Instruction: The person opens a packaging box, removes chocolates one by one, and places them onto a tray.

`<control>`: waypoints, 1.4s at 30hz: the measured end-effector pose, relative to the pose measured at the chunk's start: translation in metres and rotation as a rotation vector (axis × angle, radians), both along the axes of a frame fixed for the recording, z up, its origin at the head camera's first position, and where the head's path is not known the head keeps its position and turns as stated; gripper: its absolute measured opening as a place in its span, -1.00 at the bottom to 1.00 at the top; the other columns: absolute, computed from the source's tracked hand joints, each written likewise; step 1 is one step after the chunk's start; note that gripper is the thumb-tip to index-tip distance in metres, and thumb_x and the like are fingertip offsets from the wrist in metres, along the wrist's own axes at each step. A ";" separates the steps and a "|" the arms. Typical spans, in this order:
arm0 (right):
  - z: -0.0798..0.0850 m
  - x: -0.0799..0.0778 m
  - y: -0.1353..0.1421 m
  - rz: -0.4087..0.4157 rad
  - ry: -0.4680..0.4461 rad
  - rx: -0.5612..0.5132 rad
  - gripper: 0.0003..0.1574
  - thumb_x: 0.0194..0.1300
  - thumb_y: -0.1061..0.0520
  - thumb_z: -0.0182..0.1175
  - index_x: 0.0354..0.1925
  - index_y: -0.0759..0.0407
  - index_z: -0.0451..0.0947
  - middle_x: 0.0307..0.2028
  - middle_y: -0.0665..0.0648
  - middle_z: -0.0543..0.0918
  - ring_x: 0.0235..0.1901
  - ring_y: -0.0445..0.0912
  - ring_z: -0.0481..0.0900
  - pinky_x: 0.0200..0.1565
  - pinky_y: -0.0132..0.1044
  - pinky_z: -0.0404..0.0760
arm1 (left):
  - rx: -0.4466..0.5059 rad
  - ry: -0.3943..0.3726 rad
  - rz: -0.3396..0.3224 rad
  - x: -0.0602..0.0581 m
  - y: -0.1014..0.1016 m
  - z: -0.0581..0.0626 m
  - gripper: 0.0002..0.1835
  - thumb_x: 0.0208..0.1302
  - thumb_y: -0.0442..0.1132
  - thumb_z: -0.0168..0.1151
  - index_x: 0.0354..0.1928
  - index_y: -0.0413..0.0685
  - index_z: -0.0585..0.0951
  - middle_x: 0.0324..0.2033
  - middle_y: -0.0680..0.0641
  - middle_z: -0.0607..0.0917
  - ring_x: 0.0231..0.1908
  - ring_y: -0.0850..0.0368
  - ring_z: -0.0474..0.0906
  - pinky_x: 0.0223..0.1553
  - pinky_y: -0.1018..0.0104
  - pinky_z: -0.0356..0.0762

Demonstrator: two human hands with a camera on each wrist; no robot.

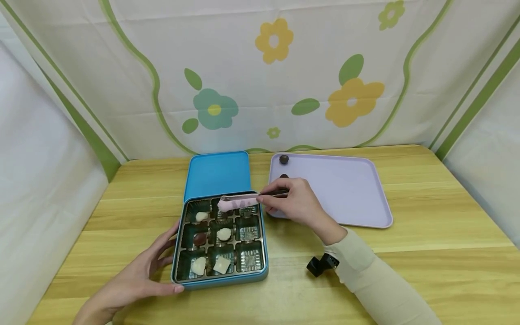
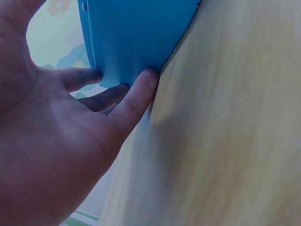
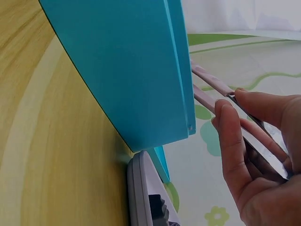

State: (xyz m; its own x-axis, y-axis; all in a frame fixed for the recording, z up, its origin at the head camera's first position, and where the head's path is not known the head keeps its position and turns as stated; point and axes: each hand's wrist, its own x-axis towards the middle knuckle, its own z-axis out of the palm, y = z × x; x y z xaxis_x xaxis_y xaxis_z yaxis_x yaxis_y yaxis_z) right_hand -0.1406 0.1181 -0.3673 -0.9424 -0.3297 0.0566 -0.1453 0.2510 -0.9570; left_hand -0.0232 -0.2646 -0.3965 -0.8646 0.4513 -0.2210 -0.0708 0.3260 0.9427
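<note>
1. While my left hand [image 1: 142, 271] rests at the near left corner of the blue tin [image 1: 223, 284], its fingers are spread, fingertips touching the left wall; light, even pressure there should keep the tin from sliding on the counter [image 1: 426, 194].
2. My right hand [image 1: 295, 201] pinches the tongs [image 1: 237, 205], whose pink ends hang over the far row, above the middle and right compartments. I cannot tell whether anything sits between them.
3. I count 5 pieces in the tin: a cream piece [image 1: 201, 216] far left, a brown piece [image 1: 199, 239] just nearer, a white piece [image 1: 224, 234] in the centre, and 2 pale pieces in the near row, left and middle.
4. On the lilac tray [image 1: 337, 194] to the right, 2 dark balls [image 1: 284, 159] lie along the left side, the nearer partly hidden by my hand.
5. I'd judge it best to lower the tongs straight between the dividers, squeeze gently, and release only at the compartment's floor.
</note>
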 end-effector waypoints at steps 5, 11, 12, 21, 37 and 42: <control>-0.002 0.000 0.010 -0.037 -0.031 -0.040 -0.79 0.37 0.16 0.49 -0.07 0.23 0.83 -0.23 0.28 0.84 -0.40 -0.07 0.83 -0.22 -0.16 0.83 | 0.006 -0.007 0.000 0.000 0.000 0.000 0.31 0.25 -0.34 0.55 0.76 0.43 -0.15 0.70 -0.41 -0.11 0.53 -0.72 0.06 0.21 0.46 0.55; -0.009 -0.002 0.025 -0.130 -0.117 -0.169 -0.73 0.40 0.20 0.46 -0.01 0.37 0.77 -0.21 0.39 0.83 -0.39 -0.10 0.82 -0.19 -0.13 0.84 | -0.025 -0.006 0.010 0.001 -0.002 0.001 0.31 0.25 -0.32 0.57 0.76 0.48 -0.14 0.71 -0.37 -0.08 0.54 -0.65 0.07 0.21 0.49 0.54; -0.010 -0.002 0.028 -0.144 -0.123 -0.182 -0.71 0.41 0.21 0.46 0.00 0.39 0.77 -0.22 0.34 0.84 -0.38 -0.12 0.83 -0.19 -0.16 0.84 | -0.029 -0.008 0.010 0.001 -0.002 0.001 0.31 0.24 -0.31 0.57 0.76 0.48 -0.15 0.71 -0.36 -0.07 0.55 -0.64 0.07 0.22 0.49 0.53; -0.019 -0.006 0.057 -0.256 -0.157 -0.221 -0.63 0.41 0.19 0.46 0.05 0.46 0.73 -0.36 -0.01 0.85 -0.39 -0.18 0.83 -0.19 -0.27 0.83 | -0.037 -0.011 0.002 0.000 -0.003 -0.001 0.31 0.26 -0.31 0.56 0.75 0.50 -0.16 0.71 -0.35 -0.09 0.55 -0.62 0.06 0.23 0.50 0.52; -0.029 -0.016 0.117 -0.448 -0.179 -0.292 -0.79 0.38 0.15 0.50 -0.10 0.25 0.79 -0.34 0.03 0.88 -0.40 -0.23 0.82 -0.21 -0.36 0.81 | -0.032 -0.005 0.001 0.000 -0.001 -0.001 0.30 0.26 -0.31 0.56 0.76 0.49 -0.16 0.71 -0.37 -0.10 0.55 -0.68 0.06 0.21 0.49 0.53; -0.025 -0.021 0.131 -0.535 -0.174 -0.287 -0.71 0.36 0.12 0.52 -0.07 0.28 0.75 -0.38 -0.01 0.86 -0.41 -0.24 0.82 -0.20 -0.36 0.81 | -0.033 0.016 -0.005 -0.001 -0.001 -0.001 0.30 0.27 -0.32 0.56 0.76 0.48 -0.15 0.71 -0.37 -0.08 0.56 -0.48 0.16 0.22 0.50 0.53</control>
